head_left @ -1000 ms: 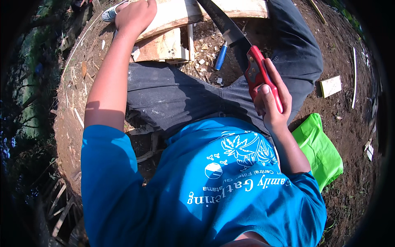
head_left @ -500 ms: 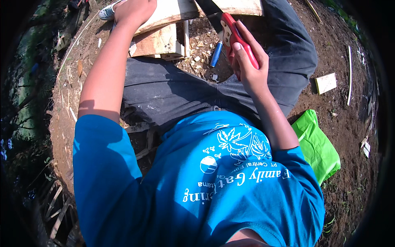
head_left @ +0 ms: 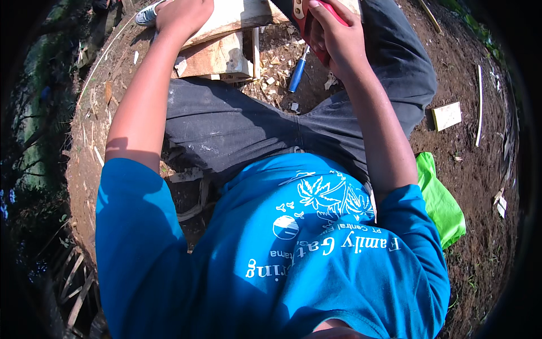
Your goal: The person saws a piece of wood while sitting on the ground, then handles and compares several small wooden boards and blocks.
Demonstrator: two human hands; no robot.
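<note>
**Saw handle gripped above the plank, top centre of the frame**

Right hand (head_left: pixel 333 39) at the top centre-right, wrapped tight around the red saw handle (head_left: pixel 322 11), fingers curled fully over it, thumb side toward the frame's upper edge. Only the handle in view; blade cut off by the top edge, so its contact with the wood impossible to confirm. Handle just right of the pale wooden plank (head_left: pixel 237 14), which runs with its long axis roughly left to right across the top of the frame, tilted slightly down to the left. Right forearm stretched straight up from the lower right, elbow nearly extended, pointing toward the plank's right end.

Left hand (head_left: pixel 183 14) at the upper left, laid palm down on the plank's left part, fingers spread and flat, pressing rather than clasping; nothing enclosed in it. Left arm long and straight from the blue shirt sleeve up to the wood. Of the two, left hand on the plank itself, right hand nearer the saw.

Under the plank, a squarish wooden block (head_left: pixel 217 59) propping it. Blue pen (head_left: pixel 297 70) on the soil between the knees, among wood chips. Green cloth (head_left: pixel 440 198) at the right, small pale offcut (head_left: pixel 447 115) well apart on the ground beyond the right thigh.
</note>
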